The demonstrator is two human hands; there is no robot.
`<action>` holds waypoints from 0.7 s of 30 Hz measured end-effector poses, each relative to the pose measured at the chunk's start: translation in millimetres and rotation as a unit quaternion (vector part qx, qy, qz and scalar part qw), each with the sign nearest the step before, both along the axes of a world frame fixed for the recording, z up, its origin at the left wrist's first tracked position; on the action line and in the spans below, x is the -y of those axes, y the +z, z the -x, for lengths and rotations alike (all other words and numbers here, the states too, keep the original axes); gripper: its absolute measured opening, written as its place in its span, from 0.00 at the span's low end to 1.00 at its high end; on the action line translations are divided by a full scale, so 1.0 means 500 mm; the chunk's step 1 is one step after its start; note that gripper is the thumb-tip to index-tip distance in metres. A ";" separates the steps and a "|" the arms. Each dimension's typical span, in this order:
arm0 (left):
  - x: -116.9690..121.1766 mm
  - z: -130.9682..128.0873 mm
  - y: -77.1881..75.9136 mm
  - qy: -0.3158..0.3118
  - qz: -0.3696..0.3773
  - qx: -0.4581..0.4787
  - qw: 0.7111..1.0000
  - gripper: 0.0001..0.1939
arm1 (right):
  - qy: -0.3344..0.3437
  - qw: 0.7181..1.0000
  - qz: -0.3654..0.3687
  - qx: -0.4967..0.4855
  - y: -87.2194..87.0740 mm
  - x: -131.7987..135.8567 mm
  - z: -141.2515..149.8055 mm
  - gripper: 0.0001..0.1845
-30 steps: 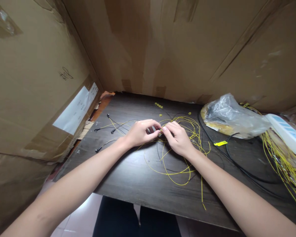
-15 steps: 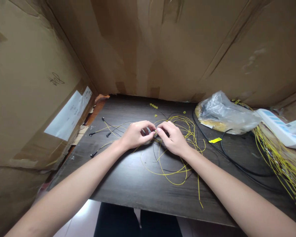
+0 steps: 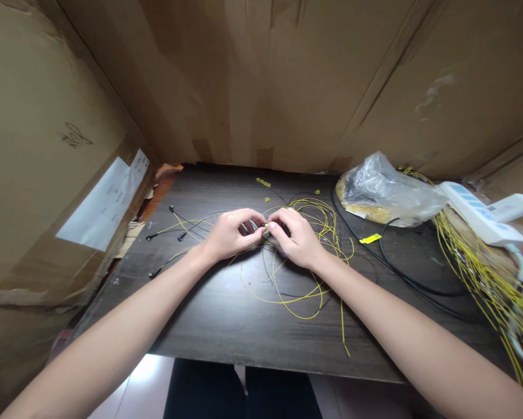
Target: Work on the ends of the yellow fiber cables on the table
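Note:
My left hand (image 3: 236, 234) and my right hand (image 3: 297, 237) meet fingertip to fingertip over the middle of the dark table. The left thumb and forefinger pinch the end of a thin black wire (image 3: 263, 225). Against it, the right thumb and forefinger close on a tiny yellow piece (image 3: 267, 225), mostly covered by the fingers. Whether the piece sits around the wire or only touches it, I cannot tell. Loose loops of yellow wire (image 3: 300, 318) lie under and beside my right hand. Left of my left hand, several wires end in black connectors (image 3: 155, 272).
Small yellow pieces (image 3: 263, 183) lie behind the hands. A clear plastic bag (image 3: 386, 189), a black cable (image 3: 403, 278) with a yellow tag (image 3: 370, 238), a white power strip (image 3: 480, 212) and a yellow wire bundle (image 3: 471, 273) are at the right. Cardboard walls (image 3: 244, 87) enclose the table (image 3: 191, 326).
The camera view has turned slightly, so the whole scene sits a little farther left. Both hands keep their pinch at the same spot, with the fingertips barely shifted.

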State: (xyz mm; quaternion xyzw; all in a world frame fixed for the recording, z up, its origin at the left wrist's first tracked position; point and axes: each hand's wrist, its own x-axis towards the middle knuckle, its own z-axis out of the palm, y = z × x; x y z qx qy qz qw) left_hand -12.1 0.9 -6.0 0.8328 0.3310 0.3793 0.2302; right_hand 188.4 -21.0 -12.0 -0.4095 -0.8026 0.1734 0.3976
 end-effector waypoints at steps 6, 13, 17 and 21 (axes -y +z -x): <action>0.000 0.001 0.002 -0.006 0.007 -0.013 1.000 0.05 | 0.002 1.000 -0.006 0.001 -0.004 -0.002 -0.001 0.08; -0.002 0.002 -0.002 -0.001 0.012 -0.011 1.000 0.05 | 0.003 1.000 0.001 0.031 -0.007 -0.005 0.000 0.17; -0.003 0.001 -0.002 0.003 0.018 -0.003 1.000 0.05 | 0.001 1.000 -0.005 -0.004 -0.004 -0.001 0.000 0.06; -0.001 0.000 -0.001 -0.003 0.015 0.000 1.000 0.06 | 0.006 1.000 -0.011 0.000 -0.006 -0.001 -0.001 0.08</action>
